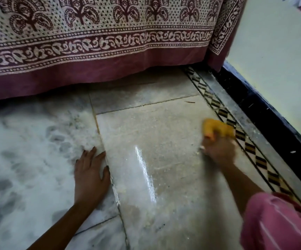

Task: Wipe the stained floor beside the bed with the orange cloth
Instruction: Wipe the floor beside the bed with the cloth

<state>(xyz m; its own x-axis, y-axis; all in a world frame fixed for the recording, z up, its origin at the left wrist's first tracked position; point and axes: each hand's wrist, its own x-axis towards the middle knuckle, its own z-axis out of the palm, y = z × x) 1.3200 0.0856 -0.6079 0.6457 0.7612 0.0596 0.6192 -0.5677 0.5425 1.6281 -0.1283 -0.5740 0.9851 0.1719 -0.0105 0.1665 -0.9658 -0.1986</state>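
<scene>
R hand (218, 153) fingers grip bunched, blurred orange cloth (218, 128) on powder-streaked floor (164, 138); L hand (90, 175) fingers flat, spread.

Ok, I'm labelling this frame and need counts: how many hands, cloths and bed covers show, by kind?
Hands: 2 (left hand, right hand)
Orange cloth: 1
Bed cover: 1
Total: 4

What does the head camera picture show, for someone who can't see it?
A right hand grips an orange cloth against the tiled floor near the wall; the left hand rests flat beside white powdery stains. A patterned bedsheet hangs behind.
</scene>
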